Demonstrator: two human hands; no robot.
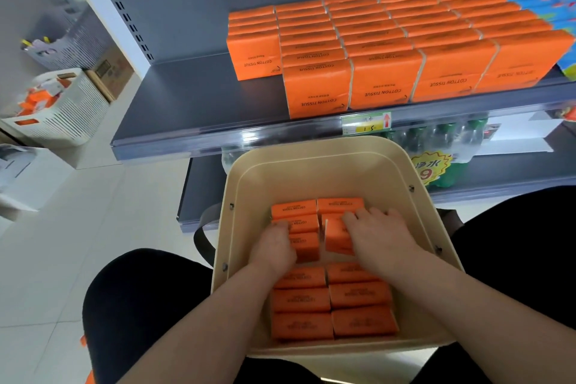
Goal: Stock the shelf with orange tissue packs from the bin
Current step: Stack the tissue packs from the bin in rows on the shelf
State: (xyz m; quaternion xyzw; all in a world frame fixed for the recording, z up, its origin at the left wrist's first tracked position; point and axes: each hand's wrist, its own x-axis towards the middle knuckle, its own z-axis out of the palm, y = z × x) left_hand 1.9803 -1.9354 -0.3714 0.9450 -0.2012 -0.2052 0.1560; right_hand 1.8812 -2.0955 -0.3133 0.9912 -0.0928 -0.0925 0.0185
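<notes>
Shelf [193,97] of grey metal carries orange tissue packs [389,40] in tight rows toward its right. Pale floor tiles [78,227] and a white slatted basket [71,109] lie off to the left. More of the packs sit in the beige bin [311,150] between the person's knees. Left hand [274,246] has its grip curled round a far-left pack there. Right hand [380,237] closes its grip over the pack beside it, fingertips hidden. Blue packets [558,6] are cut off at the right edge. Bottles [436,137] show dimly beneath the shelf's lip.
</notes>
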